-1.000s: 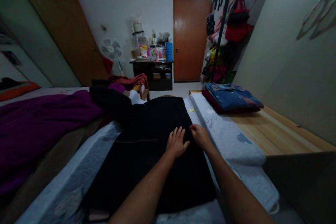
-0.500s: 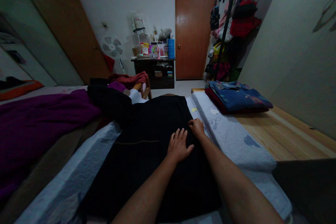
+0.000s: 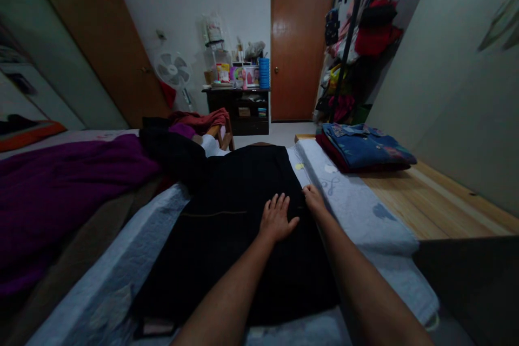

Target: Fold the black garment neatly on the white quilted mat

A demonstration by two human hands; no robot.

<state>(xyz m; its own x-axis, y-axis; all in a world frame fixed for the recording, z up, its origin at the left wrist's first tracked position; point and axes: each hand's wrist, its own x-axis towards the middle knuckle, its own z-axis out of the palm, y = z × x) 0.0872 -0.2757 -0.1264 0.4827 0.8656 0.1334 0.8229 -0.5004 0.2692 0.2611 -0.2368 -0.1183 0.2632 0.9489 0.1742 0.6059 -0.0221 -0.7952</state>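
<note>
A black garment [image 3: 227, 259] lies spread over the bedding in front of me, with a thin yellowish line across it. My left hand [image 3: 278, 219] rests flat on the cloth right of that line, fingers stretched out and thumb to the side. At the garment's right edge, my right hand [image 3: 313, 199] is closed, its fingertips pinching the black fabric. The far left part of the garment is bunched up beside a purple cloth [image 3: 81, 178].
Folded clothes with a blue denim piece [image 3: 363, 143] on top sit on a wooden board [image 3: 441, 200] at right. A pale patterned bed cover [image 3: 357, 205] runs alongside. Further back are a fan [image 3: 173, 69], a dark cabinet [image 3: 214, 113] and a brown door [image 3: 302, 54].
My right hand has moved slightly right, away from my left hand, with the garment's edge in its fingers. My left hand stays flat in about the same place.
</note>
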